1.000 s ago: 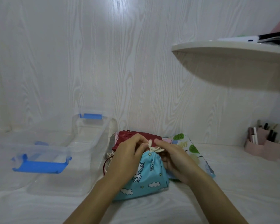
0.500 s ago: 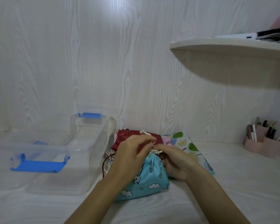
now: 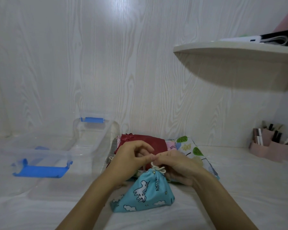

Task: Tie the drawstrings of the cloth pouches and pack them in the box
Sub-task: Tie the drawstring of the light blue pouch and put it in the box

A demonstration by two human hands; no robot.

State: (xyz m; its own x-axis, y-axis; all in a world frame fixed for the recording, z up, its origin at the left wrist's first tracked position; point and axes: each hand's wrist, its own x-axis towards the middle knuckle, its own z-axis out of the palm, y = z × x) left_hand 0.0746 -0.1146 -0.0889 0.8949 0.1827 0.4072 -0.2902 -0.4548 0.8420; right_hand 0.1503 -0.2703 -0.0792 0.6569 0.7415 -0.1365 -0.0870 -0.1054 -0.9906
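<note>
A light blue unicorn pouch [image 3: 145, 193] stands on the white table, its neck gathered by a cream drawstring [image 3: 158, 168]. My left hand [image 3: 131, 160] and my right hand [image 3: 178, 166] meet just above the neck, fingertips pinching the drawstring ends. Behind them lie a dark red pouch [image 3: 145, 141] and a white pouch with green leaves [image 3: 191, 148], partly hidden by my hands. The clear plastic box [image 3: 90, 146] with blue latches sits open to the left.
The box's clear lid with a blue clip [image 3: 40, 168] lies at the left front. A pink organiser with pens [image 3: 271, 146] stands at the far right. A white wall shelf [image 3: 236, 63] juts out above the right side.
The blue pouch has come nearer to me and stands more upright. Both hands have drawn together over its neck, and the drawstring now looks cinched.
</note>
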